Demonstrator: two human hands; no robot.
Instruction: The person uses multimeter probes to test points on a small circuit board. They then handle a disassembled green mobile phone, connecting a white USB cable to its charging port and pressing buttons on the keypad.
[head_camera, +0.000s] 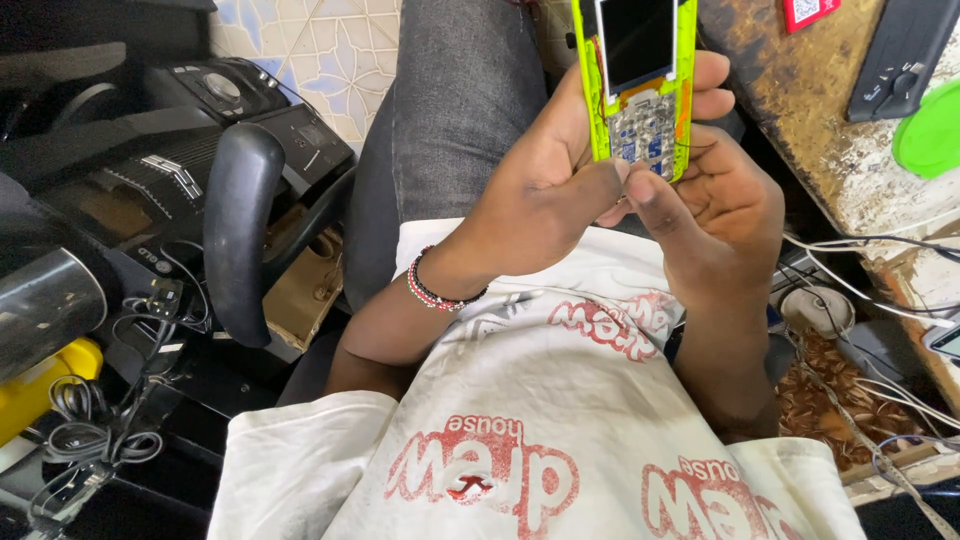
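Black chair armrest at left, beside dark electronic equipment. Tangled grey cables and yellow object at lower left. Worn wooden bench at right, carrying green round lid, black device, white wires.

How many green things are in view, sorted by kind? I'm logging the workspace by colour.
Green phone frame, held by left hand and right hand: 1
Green round lid on the bench: 1
Total: 2
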